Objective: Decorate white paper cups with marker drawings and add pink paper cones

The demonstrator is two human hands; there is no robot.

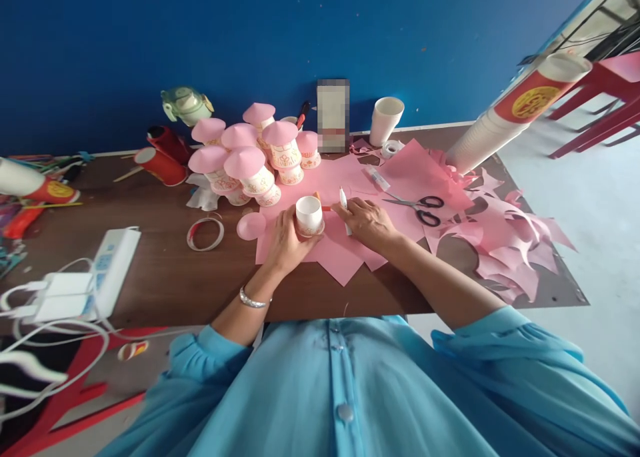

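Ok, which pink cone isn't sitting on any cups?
The cone lying between the tape roll and the left hand; the other cones sit atop decorated cups.

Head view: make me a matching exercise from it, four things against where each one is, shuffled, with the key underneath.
Things
1. Small white cup
2. White pen-like tool
3. Scissors
4. Bracelet

Places
A. Around the left wrist
B. In the right hand
C. In the left hand
D. Lying on the pink paper

Right pairs: 1-C, 2-B, 3-D, 4-A
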